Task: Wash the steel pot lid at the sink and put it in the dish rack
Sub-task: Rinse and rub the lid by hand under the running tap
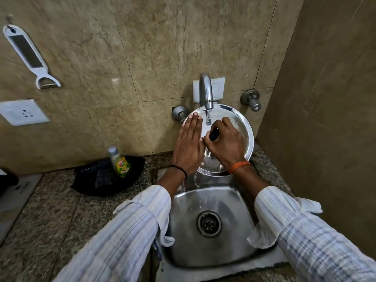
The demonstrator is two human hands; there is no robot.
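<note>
The round steel pot lid (243, 127) is held over the back of the steel sink (240, 198), directly under the tap (206, 90), with water running onto it. My right hand (225, 143) is closed around the lid's black knob near the centre. My left hand (190, 145) lies flat with fingers together against the lid's left part. Water drips from the lid's lower edge into the basin. No dish rack is in view.
A black tray (91, 180) on the granite counter to the left holds a dish soap bottle (120, 161) and a scrubber. Two tap valves (251, 99) stick out of the tiled wall. A peeler (28, 53) hangs at upper left. A side wall stands close on the right.
</note>
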